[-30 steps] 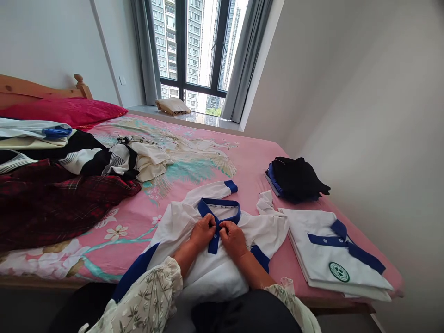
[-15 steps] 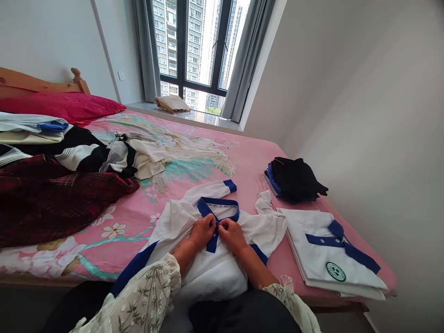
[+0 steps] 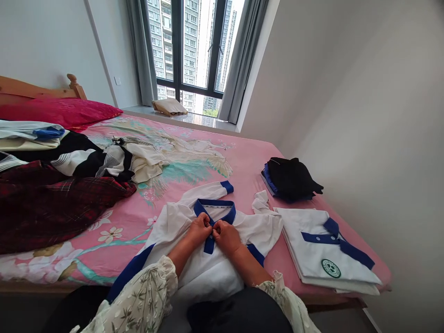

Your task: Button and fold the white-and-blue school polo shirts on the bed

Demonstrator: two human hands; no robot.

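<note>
A white polo shirt (image 3: 211,273) with a blue collar, blue side panels and a blue cuff lies spread face up at the bed's near edge. Both hands meet at the top of its blue button placket, just under the collar. My left hand (image 3: 200,230) pinches the placket's left side with closed fingers. Right beside it, my right hand (image 3: 225,235) pinches the other side. Fingertips hide the top button, and one lower button shows below them. The shirt's far sleeve reaches up the bed, while the other sleeve is bunched to the right.
Folded white shirts (image 3: 312,256) with a green badge lie at the right edge. Behind them sits a dark folded pile (image 3: 293,178). A plaid garment (image 3: 58,208) and other loose clothes cover the left side, near a red pillow (image 3: 58,112). A wall runs along the right.
The view has shifted slightly. Both hands stay at the placket, with only small finger movement; the shirt lies as before.
</note>
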